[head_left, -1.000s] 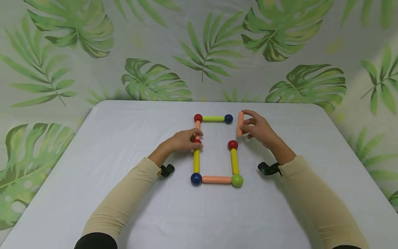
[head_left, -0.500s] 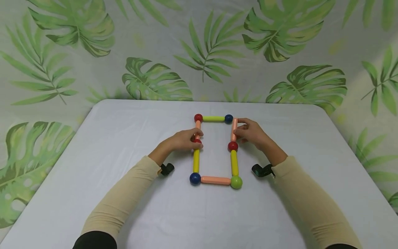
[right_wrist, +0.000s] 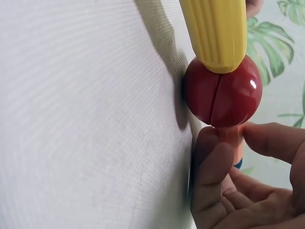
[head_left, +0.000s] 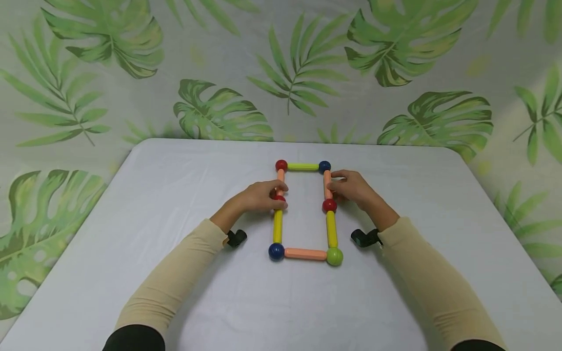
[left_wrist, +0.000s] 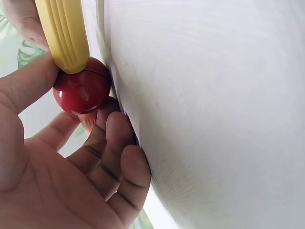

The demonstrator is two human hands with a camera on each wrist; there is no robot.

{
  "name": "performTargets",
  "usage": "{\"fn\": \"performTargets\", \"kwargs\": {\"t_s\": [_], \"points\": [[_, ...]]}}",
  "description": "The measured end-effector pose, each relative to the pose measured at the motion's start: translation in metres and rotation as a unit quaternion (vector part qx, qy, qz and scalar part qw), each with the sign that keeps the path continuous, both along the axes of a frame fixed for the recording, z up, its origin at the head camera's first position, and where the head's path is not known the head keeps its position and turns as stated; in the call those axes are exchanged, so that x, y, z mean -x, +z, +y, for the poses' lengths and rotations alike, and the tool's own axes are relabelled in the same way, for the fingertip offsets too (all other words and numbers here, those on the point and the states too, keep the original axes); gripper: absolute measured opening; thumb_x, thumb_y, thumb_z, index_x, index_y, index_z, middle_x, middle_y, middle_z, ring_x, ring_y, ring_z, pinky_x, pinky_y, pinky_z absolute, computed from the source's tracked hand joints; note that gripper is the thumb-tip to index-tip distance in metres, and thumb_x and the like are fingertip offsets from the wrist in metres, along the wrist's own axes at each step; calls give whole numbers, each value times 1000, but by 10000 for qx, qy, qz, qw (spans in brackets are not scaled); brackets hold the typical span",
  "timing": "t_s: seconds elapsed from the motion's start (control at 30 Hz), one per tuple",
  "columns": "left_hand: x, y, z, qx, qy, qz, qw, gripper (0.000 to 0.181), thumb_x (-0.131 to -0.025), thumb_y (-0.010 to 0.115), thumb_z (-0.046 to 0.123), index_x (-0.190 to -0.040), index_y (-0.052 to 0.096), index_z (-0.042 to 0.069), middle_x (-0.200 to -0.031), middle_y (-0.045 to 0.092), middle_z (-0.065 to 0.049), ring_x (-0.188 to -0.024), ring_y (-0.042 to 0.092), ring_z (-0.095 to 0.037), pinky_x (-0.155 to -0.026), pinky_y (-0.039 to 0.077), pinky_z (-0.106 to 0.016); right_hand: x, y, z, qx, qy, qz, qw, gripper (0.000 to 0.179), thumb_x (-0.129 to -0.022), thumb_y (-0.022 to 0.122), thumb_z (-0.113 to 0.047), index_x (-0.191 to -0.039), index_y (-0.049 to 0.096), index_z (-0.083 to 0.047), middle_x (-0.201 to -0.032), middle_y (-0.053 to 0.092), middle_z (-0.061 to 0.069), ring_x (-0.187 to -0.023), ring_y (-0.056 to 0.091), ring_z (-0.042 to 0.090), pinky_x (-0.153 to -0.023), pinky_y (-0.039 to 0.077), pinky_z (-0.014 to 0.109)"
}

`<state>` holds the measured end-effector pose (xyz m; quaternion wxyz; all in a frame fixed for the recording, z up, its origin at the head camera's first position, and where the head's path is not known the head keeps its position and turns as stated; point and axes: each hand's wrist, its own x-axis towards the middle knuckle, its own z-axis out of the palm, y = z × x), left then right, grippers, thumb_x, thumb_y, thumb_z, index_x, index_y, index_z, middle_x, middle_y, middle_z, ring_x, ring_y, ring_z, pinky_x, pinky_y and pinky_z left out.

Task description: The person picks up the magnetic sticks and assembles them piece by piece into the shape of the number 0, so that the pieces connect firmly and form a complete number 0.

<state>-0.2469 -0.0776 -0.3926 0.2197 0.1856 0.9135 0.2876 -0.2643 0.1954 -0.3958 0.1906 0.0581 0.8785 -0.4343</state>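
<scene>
Colored balls and rods, like magnetic building pieces, form a rectangle lying on the table. My left hand (head_left: pixel 258 197) holds the red ball (left_wrist: pixel 82 90) midway up the left side, thumb against it and fingers around the orange rod (head_left: pixel 280 176) beyond. On the right side, my right hand (head_left: pixel 354 189) pinches another orange rod (head_left: pixel 327 180) between thumb and fingers. That rod spans from a red ball (right_wrist: pixel 228 93) to the far blue ball (head_left: pixel 325 166), its ends right at both. Yellow rods (head_left: pixel 278 226) run from the middle red balls toward me.
A lime rod (head_left: pixel 303 166) and a red ball (head_left: pixel 281 165) make the far side. Nearer me lie a blue ball (head_left: pixel 276 252), an orange rod (head_left: pixel 305 254) and a green ball (head_left: pixel 334 256). White cloth covers the table (head_left: pixel 175 170); a leaf-patterned sheet (head_left: pixel 219 112) hangs behind.
My right hand has brought the orange rod left and down into the gap between the right-hand red ball and the far blue ball. The left hand keeps its place.
</scene>
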Motion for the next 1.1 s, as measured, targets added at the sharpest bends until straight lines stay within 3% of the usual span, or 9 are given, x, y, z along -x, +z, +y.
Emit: {"fn": "performTargets", "kwargs": {"t_s": [0.3,0.73,1.1], "points": [[-1,2,0,35,-21,-48,10000,50,-91,68,36,-136,53,21,-113,58,-9,-102,52,-23,-78,41,-29,2,-1,-5,-128,-55,-60,9999,57,-99,58,-27,-149,41,-7,-136,58,22,-107,65,27,-82,54,27],[1,-2,0,-28,13,204,9998,48,-91,69,35,-134,55,19,-107,60,-8,-96,53,-21,-76,41,-27,6,-1,-8,-80,-259,28,9996,55,-97,59,-26,-146,43,-7,-130,61,21,-96,67,24,-74,53,24],[12,2,5,-79,218,259,9994,48,-92,69,33,-136,55,18,-107,60,-9,-92,53,-22,-74,42,-28,15,0,-10,-29,-501,99,9987,53,-98,58,-26,-146,43,-8,-130,62,20,-100,67,27,-88,57,34]]}}
